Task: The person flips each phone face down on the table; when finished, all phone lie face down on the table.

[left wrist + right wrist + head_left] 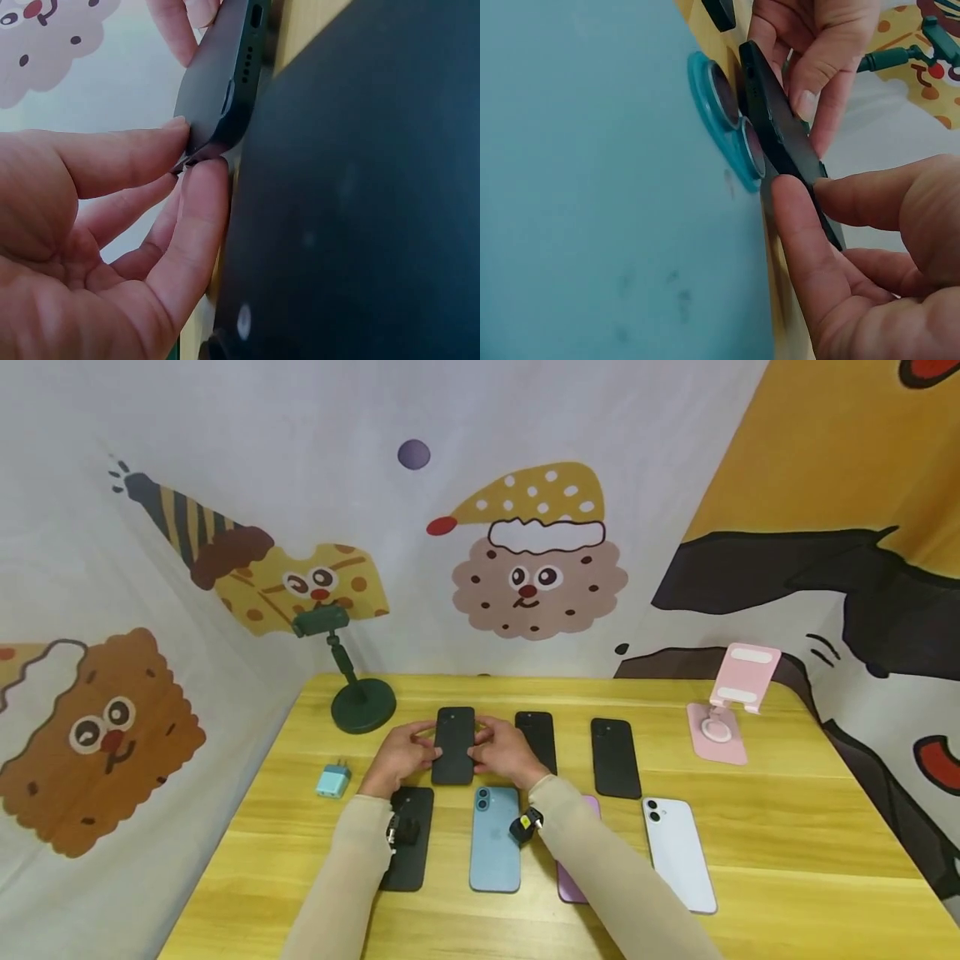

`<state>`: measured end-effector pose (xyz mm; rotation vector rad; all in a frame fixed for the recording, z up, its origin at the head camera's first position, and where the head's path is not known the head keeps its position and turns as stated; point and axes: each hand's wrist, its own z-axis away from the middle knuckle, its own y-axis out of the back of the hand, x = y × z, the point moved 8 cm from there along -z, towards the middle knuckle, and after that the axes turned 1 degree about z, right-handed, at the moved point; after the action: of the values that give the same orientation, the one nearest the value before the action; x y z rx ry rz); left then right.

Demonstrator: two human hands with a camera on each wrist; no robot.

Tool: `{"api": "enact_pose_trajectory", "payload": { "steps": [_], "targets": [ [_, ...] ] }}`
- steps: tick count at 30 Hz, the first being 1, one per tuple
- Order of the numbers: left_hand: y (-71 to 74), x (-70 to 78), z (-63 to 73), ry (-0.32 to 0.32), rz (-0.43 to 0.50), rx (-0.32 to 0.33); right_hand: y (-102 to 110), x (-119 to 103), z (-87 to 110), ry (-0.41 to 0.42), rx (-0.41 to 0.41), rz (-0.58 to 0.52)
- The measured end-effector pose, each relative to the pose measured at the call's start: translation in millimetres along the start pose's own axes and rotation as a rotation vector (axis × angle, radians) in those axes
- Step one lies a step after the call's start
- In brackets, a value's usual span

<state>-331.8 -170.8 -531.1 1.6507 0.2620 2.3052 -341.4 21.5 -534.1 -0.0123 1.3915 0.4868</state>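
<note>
Both hands pinch a black smartphone (453, 747) by its long sides, back facing up, in the head view. My left hand (401, 756) holds the left edge between thumb and fingers, and my right hand (506, 748) grips the right edge likewise. The left wrist view shows the phone's end (244, 75) with port and speaker holes, raised slightly off the table. Under the left wrist lies another black phone (408, 852); a light blue phone (495, 852) is in front of the held one. In the right wrist view the blue phone's camera lenses (731, 112) are close beside it.
Right of the hands lie two more black phones, one (536, 739) partly covered by the right hand, another (615, 758) beyond. A purple phone (573, 881) sits under the right forearm, near a white phone (678, 856). A green stand (363, 703), blue charger (333, 781) and pink stand (727, 727) flank them.
</note>
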Motion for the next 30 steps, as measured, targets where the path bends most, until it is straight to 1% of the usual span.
{"api": "enact_pose_trajectory", "payload": {
  "steps": [2,6,9,13,15,20,24,26,30],
  "targets": [
    [-1.1,0.7,0.0,-0.003,-0.004,-0.004,0,0,0.3,-0.005,0.012,0.018],
    [-1.9,3.8,0.0,-0.033,-0.038,-0.006,0,-2,-0.2,-0.001,0.047,0.062],
    [-1.4,4.1,-0.4,-0.037,-0.05,0.009,0,-4,-1.3,0.015,0.07,0.128],
    [-0.3,2.2,-2.7,-0.022,-0.052,0.027,-1,-8,-4.0,0.048,0.086,0.235],
    [0.2,3.8,-4.6,-0.034,-0.073,0.029,1,-10,-5.8,0.057,0.105,0.263],
    [1.0,8.3,-8.4,-0.057,-0.111,0.026,7,-10,-9.2,0.042,0.14,0.3],
    [2.7,6.7,-9.9,-0.039,-0.118,0.027,7,-9,-10.4,0.04,0.135,0.344],
    [2.7,5.7,-10.2,-0.031,-0.11,0.025,7,-8,-9.9,0.036,0.131,0.34],
    [2.1,4.3,-8.2,-0.017,-0.073,0.012,6,-8,-5.2,0.013,0.101,0.279]
  ]
}}
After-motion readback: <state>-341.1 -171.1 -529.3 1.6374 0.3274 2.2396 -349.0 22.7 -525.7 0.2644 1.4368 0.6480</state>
